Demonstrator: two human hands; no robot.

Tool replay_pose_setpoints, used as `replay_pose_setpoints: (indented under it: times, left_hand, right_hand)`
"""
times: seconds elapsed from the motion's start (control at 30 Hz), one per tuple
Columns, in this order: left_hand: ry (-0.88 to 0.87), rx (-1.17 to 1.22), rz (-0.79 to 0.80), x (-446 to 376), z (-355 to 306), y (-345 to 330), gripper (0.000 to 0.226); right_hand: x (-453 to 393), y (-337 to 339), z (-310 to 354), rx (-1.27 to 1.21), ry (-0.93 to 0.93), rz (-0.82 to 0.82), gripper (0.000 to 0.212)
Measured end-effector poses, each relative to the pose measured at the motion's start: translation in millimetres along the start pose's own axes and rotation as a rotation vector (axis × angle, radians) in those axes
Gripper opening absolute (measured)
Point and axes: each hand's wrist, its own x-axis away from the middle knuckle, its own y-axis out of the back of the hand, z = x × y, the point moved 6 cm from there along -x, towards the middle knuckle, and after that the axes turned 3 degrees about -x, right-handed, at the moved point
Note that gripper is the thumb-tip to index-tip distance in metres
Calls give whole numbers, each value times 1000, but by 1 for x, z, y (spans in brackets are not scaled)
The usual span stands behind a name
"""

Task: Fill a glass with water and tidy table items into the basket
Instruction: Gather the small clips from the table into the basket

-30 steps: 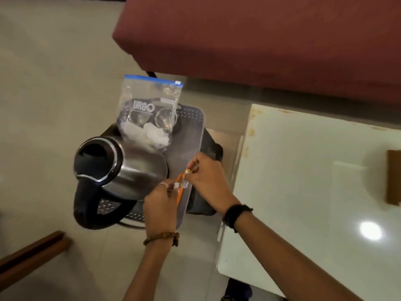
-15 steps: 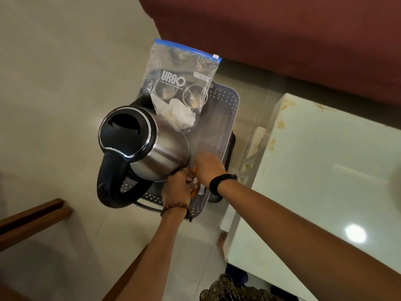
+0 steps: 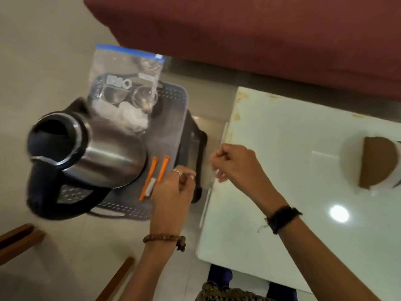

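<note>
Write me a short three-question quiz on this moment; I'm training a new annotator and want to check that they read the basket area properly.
1. True or false: the kettle lies on its side in the basket.
2. Where are the two orange sticks?
A. on the white table
B. in the basket, beside the kettle
C. inside the zip bag
3. Fill in: the zip bag with the blue seal holds two clear ____ and some white paper.

Key
1. True; its open black mouth points away from the table.
2. B; they lie just ahead of the left hand, which holds nothing. The right hand is curled above the table's edge.
3. Bowls.
</note>
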Motion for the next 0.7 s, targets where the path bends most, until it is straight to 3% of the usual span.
replay_pose_setpoints:
  times: [0.2,0.33,0.53,0.7]
  left_hand:
    - [37,64,465,52,-84,-167,15]
    - [33,54,674,113,-135,-286,11]
    - [-23,-62,851,210,-190,-453,9]
    - [-155,-219,862,249,-222,-570,5]
  right_hand:
    - [92,145,-113,-189,-159,-316,16]
    - [154,232,-202,-245,-286,-501,16]
    - [244,353,-336,-424,-453,-807,10]
    - [292,427,-433,-601,-567,-972,11]
